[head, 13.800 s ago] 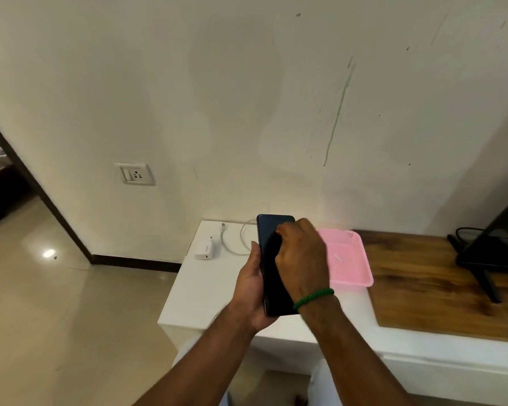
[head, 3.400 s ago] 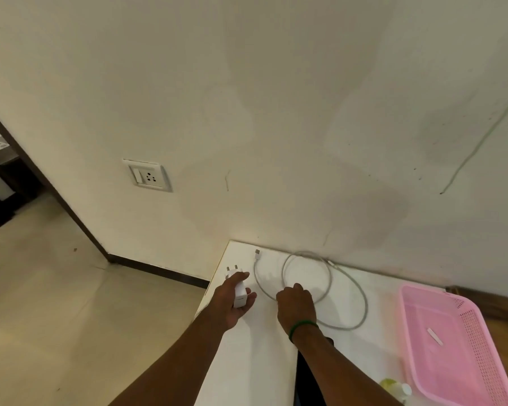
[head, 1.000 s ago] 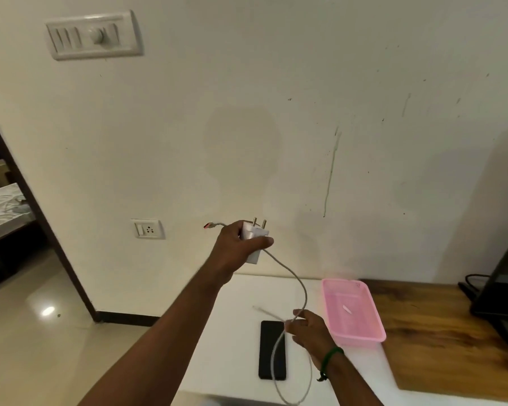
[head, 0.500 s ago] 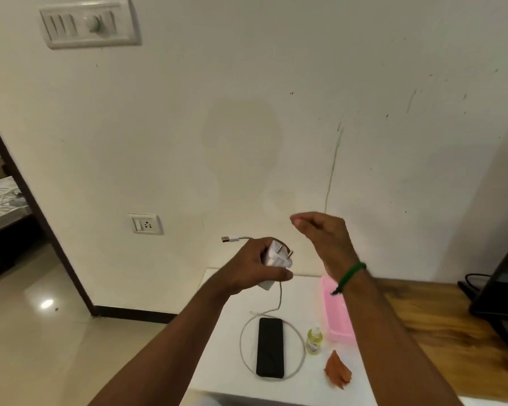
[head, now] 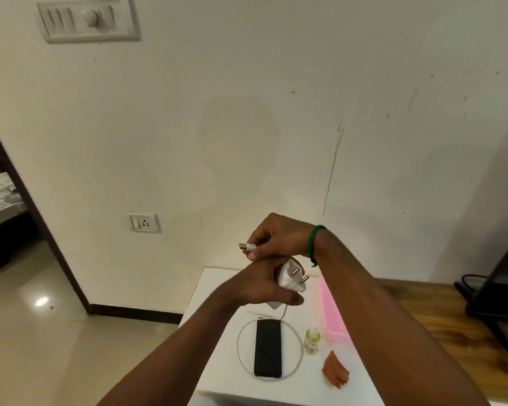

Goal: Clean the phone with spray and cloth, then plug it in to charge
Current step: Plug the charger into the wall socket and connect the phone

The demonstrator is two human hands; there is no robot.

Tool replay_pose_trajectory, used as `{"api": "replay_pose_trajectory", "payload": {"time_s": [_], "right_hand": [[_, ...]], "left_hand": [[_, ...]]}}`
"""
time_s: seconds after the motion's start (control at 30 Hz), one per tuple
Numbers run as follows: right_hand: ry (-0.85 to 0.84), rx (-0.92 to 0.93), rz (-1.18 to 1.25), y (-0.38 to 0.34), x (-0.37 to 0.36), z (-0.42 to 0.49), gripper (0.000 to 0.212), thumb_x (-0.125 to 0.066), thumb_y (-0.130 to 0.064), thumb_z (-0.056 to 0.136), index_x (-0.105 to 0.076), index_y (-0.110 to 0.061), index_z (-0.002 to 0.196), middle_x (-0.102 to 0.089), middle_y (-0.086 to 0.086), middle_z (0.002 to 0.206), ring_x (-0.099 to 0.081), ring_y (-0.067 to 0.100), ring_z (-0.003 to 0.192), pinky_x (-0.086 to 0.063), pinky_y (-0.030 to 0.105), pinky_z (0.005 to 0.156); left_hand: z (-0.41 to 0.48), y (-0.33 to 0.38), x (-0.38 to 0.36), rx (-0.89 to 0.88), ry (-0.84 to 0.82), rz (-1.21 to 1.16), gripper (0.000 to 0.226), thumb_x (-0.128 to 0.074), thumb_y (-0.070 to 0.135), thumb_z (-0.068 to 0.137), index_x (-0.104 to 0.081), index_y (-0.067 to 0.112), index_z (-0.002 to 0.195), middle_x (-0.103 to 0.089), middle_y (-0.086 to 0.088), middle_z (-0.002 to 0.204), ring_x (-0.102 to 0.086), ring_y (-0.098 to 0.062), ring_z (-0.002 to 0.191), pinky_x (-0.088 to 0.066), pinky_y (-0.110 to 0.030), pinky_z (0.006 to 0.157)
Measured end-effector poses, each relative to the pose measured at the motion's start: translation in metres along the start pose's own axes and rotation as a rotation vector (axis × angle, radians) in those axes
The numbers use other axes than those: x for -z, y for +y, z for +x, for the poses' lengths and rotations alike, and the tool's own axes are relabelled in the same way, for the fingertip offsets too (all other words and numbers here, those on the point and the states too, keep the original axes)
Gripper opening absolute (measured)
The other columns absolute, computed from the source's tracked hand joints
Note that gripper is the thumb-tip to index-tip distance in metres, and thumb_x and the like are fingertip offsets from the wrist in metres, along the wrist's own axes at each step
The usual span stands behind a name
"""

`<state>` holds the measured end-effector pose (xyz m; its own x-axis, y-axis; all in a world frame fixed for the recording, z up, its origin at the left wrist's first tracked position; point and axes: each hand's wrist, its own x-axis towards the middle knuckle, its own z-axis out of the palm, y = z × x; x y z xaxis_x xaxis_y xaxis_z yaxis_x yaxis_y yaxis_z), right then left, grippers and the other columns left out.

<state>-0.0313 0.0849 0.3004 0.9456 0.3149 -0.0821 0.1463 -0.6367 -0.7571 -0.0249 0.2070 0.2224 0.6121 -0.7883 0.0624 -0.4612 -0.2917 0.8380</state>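
My left hand [head: 263, 288] grips the white charger adapter [head: 291, 279], its two metal pins pointing up to the right. Just above it my right hand [head: 276, 237] pinches the cable's USB plug [head: 247, 246], which points left. The white cable [head: 269, 351] hangs down and loops around the black phone [head: 268, 348] lying flat on the white table [head: 217, 376]. A small yellow spray bottle [head: 312, 341] stands right of the phone. An orange cloth [head: 335, 373] lies crumpled near the table's front.
A wall socket [head: 143, 222] sits low on the wall to the left. A pink basket [head: 332, 312] stands behind my right forearm. Further right is a wooden top [head: 452, 317] with a dark screen on a stand [head: 502, 294]. A switch panel [head: 88, 19] is high up.
My right hand has come down and taken the USB plug end of the cable. The left hand has lowered a little with the adapter.
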Motion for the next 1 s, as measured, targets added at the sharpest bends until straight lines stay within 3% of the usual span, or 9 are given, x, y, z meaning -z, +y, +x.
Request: {"api": "replay_pose_trajectory", "payload": {"time_s": [0.1,0.17,0.27,0.37,0.47,0.57,0.63,0.77,1.0], "right_hand": [[0.062,0.034,0.143,0.008,0.001,-0.001,0.017,-0.074,-0.012,0.079,-0.073,-0.006,0.095,-0.073,0.007,0.102,-0.067,0.018,0.099,-0.053,0.033,0.092],[0.125,0.075,0.280,0.013,0.003,-0.004,0.015,-0.069,-0.010,0.083,-0.072,-0.005,0.097,-0.073,0.005,0.098,-0.068,0.014,0.088,-0.052,0.031,0.083],[0.248,0.130,0.539,0.022,0.009,-0.010,0.014,-0.062,-0.011,0.088,-0.069,-0.010,0.100,-0.069,0.009,0.083,-0.065,0.018,0.078,-0.048,0.035,0.076],[0.416,0.168,0.680,0.032,0.015,-0.015,0.015,-0.059,-0.010,0.090,-0.066,-0.013,0.103,-0.071,0.007,0.084,-0.068,0.018,0.078,-0.053,0.032,0.078],[0.535,0.176,0.761,0.041,0.011,-0.019,0.010,-0.059,-0.014,0.090,-0.061,-0.015,0.100,-0.074,0.007,0.083,-0.070,0.022,0.075,-0.056,0.030,0.075],[0.601,0.149,0.822,0.048,-0.002,-0.024,0.004,-0.059,-0.018,0.090,-0.058,-0.015,0.088,-0.075,0.008,0.083,-0.070,0.023,0.072,-0.057,0.031,0.070],[0.631,0.132,0.850,0.051,-0.013,-0.028,0.007,-0.059,-0.020,0.090,-0.061,-0.015,0.085,-0.074,0.008,0.082,-0.070,0.021,0.070,-0.057,0.030,0.064],[0.684,0.102,0.891,0.050,-0.040,-0.033,0.009,-0.064,-0.019,0.087,-0.068,-0.012,0.085,-0.074,0.009,0.081,-0.069,0.022,0.067,-0.055,0.027,0.058],[0.672,0.065,0.920,0.037,-0.079,-0.033,0.008,-0.063,-0.015,0.087,-0.070,-0.012,0.089,-0.073,0.008,0.073,-0.064,0.017,0.055,-0.052,0.023,0.052]], "left_hand": [[-0.002,0.002,0.001,-0.034,-0.005,-0.115,0.041,-0.082,0.029,0.060,-0.062,0.029,0.095,-0.064,0.010,0.087,-0.062,-0.007,0.079,-0.054,-0.025,0.068],[-0.003,0.000,0.003,-0.073,0.015,-0.206,0.040,-0.083,0.029,0.060,-0.064,0.034,0.094,-0.065,0.012,0.089,-0.065,-0.012,0.083,-0.054,-0.025,0.069],[-0.006,-0.009,0.009,-0.121,0.097,-0.352,0.043,-0.084,0.028,0.059,-0.066,0.025,0.098,-0.064,0.003,0.105,-0.065,-0.030,0.098,-0.056,-0.039,0.079],[-0.008,-0.015,0.015,-0.166,0.263,-0.546,0.043,-0.082,0.028,0.061,-0.065,0.015,0.098,-0.067,0.003,0.099,-0.066,-0.035,0.088,-0.055,-0.034,0.073],[-0.006,-0.009,0.027,-0.073,0.465,-0.877,0.041,-0.079,0.036,0.064,-0.060,0.012,0.091,-0.069,-0.009,0.084,-0.065,-0.026,0.067,-0.052,-0.027,0.058],[-0.003,-0.002,0.042,0.099,0.545,-1.184,0.046,-0.074,0.056,0.068,-0.058,0.016,0.083,-0.055,-0.003,0.066,-0.055,-0.016,0.055,-0.045,-0.024,0.053],[-0.003,0.000,0.050,0.152,0.576,-1.306,0.043,-0.063,0.059,0.077,-0.064,0.017,0.088,-0.053,-0.003,0.069,-0.054,-0.017,0.058,-0.045,-0.026,0.059],[-0.003,0.001,0.053,0.159,0.569,-1.465,0.039,-0.058,0.044,0.087,-0.066,0.015,0.112,-0.058,-0.009,0.088,-0.059,-0.024,0.073,-0.056,-0.031,0.066],[0.000,0.004,0.049,0.144,0.585,-1.564,0.040,-0.063,0.041,0.086,-0.061,0.011,0.112,-0.063,-0.014,0.092,-0.065,-0.026,0.075,-0.060,-0.036,0.064]]}}
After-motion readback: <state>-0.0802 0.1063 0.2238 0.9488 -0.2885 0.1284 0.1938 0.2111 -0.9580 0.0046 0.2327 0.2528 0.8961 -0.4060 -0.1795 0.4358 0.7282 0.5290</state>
